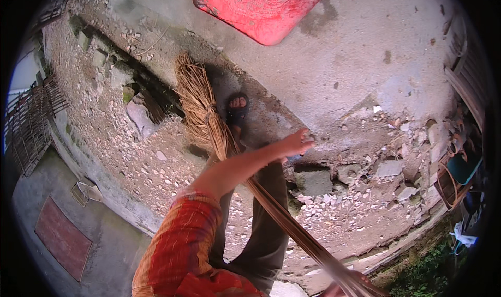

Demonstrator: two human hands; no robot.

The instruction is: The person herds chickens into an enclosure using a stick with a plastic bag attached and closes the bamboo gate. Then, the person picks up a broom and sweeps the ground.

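A long bundle of dry straw-like strands point(199, 97) slants across the view, with a bushy end at upper left and a tie around it. Its narrower strands run down past my trouser legs to the lower right. There my right hand point(358, 278), blurred and partly hidden behind the strands, is closed around them. My left forearm crosses above the bundle and hides a stretch of it. My left hand point(295, 144) reaches out over the ground, fingers apart, and nothing shows in it.
A red seat-like slab point(266, 7) lies ahead on the concrete floor point(352, 62). My sandalled foot point(237, 105) stands beside the bundle. Broken bricks and stones point(315, 185) line the rubble ground. A bamboo lattice point(35, 113) is at left, with a reddish mat point(62, 238) below it.
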